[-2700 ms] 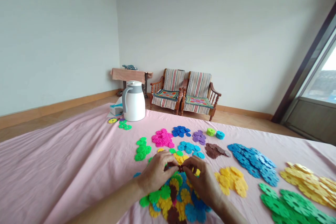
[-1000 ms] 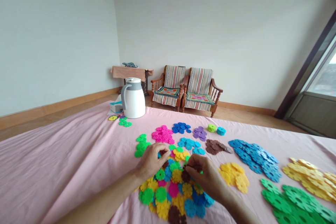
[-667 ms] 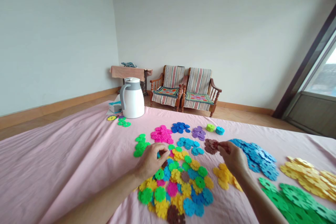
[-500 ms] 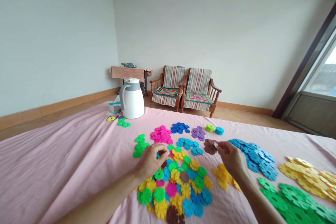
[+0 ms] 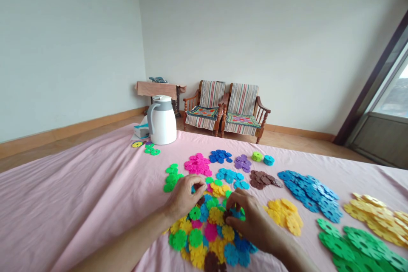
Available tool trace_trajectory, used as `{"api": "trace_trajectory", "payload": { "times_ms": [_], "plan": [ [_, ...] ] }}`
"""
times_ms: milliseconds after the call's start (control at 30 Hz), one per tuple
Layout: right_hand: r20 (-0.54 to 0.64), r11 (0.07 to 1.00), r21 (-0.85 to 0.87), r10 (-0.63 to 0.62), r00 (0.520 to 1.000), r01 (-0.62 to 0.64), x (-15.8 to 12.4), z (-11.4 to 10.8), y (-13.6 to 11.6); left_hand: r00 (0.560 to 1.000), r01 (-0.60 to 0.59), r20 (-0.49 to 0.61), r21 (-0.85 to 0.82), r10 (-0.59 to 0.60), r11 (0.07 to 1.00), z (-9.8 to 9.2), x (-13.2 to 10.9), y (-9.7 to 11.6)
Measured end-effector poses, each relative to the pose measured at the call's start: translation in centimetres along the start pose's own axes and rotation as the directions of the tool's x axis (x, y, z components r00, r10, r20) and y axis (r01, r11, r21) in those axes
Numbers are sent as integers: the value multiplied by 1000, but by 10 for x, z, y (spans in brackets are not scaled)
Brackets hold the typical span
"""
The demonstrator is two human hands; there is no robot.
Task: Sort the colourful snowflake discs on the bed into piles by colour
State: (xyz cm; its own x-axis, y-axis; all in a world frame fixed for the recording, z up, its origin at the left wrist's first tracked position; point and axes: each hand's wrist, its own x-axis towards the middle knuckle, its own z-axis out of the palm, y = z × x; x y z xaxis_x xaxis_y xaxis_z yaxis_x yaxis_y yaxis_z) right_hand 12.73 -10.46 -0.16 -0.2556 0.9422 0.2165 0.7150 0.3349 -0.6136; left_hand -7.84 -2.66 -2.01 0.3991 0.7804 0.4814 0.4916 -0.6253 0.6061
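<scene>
My right hand (image 5: 251,219) reaches over the mixed pile of notched plastic discs. Its thumb and fingers are closed around a brown flower-shaped disc (image 5: 227,215). My left hand (image 5: 184,195) hovers at the pile's upper left with fingertips pinched together; what they hold, if anything, is hidden. Green discs (image 5: 195,238), yellow discs (image 5: 198,256), pink discs (image 5: 211,232) and blue discs (image 5: 231,254) lie jumbled below the hands. Part of the pile is covered by my right hand.
Single-colour heaps surround the pile: pink (image 5: 197,164), brown (image 5: 263,179), purple (image 5: 242,163) and yellow (image 5: 283,213). Larger blue discs (image 5: 307,193) and larger green discs (image 5: 360,244) lie right. A white jug (image 5: 164,123) stands at the back on the pink cloth (image 5: 95,187).
My right hand has come from the brown heap down and left to the mixed pile, closing on a brown disc there. My left hand has stayed nearly still.
</scene>
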Motion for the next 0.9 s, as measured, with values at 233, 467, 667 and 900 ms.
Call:
{"api": "trace_trajectory", "payload": {
  "times_ms": [233,467,667,900],
  "plan": [
    [-109,964,248,128,986,-97,13,-9,31,1000,4,1,-9,-4,1000,1,0,1],
    [-447,958,188,278,850,-214,16,-35,85,1000,-2,4,-4,2,1000,1,0,2],
    [-592,927,103,349,726,-362,11,-46,96,1000,9,-2,-4,-9,1000,0,0,2],
    [-570,938,99,326,754,-331,13,-39,79,999,6,42,57,-8,998,-16,5,-1]
  ]
}}
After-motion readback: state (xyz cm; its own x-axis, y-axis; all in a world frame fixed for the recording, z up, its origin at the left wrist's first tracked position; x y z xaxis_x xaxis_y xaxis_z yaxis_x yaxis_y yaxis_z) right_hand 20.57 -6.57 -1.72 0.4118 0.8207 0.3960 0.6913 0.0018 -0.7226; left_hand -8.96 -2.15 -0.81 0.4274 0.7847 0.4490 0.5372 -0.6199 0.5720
